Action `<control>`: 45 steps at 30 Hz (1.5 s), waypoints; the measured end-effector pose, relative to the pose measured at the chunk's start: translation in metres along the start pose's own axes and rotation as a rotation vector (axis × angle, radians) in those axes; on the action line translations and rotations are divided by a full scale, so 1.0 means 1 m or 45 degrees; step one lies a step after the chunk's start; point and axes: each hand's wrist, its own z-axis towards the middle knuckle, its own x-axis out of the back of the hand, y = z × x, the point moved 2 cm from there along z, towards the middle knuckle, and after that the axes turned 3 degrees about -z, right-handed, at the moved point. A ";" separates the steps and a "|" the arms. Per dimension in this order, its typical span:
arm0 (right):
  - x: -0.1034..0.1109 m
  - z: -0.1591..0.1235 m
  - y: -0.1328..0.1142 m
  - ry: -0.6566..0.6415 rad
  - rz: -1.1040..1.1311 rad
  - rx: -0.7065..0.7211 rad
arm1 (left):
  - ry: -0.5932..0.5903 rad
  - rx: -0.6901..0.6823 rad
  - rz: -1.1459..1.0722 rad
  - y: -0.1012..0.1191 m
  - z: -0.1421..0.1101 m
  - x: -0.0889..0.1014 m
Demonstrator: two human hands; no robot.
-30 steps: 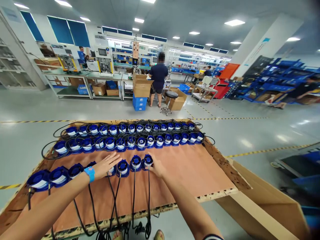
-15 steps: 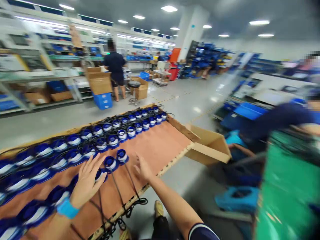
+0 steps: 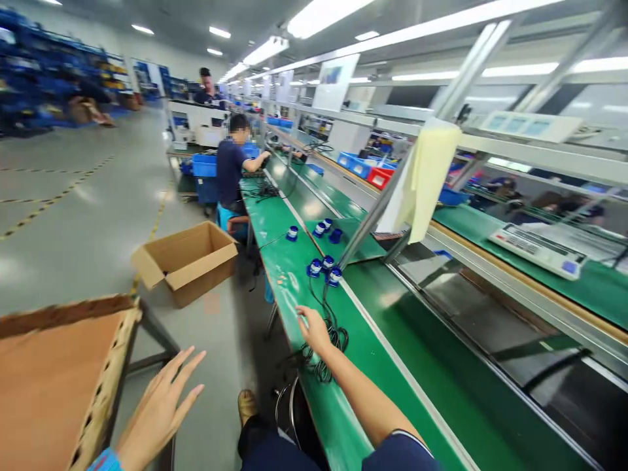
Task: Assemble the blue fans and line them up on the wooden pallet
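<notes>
My right hand (image 3: 314, 330) reaches over the green conveyor bench (image 3: 294, 275), its fingers resting on the belt beside a coil of black cables (image 3: 331, 343). The cables run up to three small blue fans (image 3: 324, 268) standing together on the belt. Further along lie three more blue fans (image 3: 318, 230). My left hand (image 3: 159, 405) hangs open in the air, fingers spread, holding nothing, next to the edge of the brown board table (image 3: 63, 373).
An open cardboard box (image 3: 189, 258) sits on the floor between the board table and the bench. A seated person (image 3: 230, 173) works further along the line; another stands behind. A yellow cloth (image 3: 424, 176) hangs from a slanted frame post. A scale (image 3: 537, 248) rests at right.
The view has swung right, from the board table full of blue fans to the green conveyor line. My right hand left the fans and now lies on the belt; my left hand lifted off.
</notes>
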 end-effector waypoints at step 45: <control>-0.001 0.178 0.293 -0.066 -0.534 -0.578 | -0.679 -0.979 -0.001 0.105 0.548 -0.326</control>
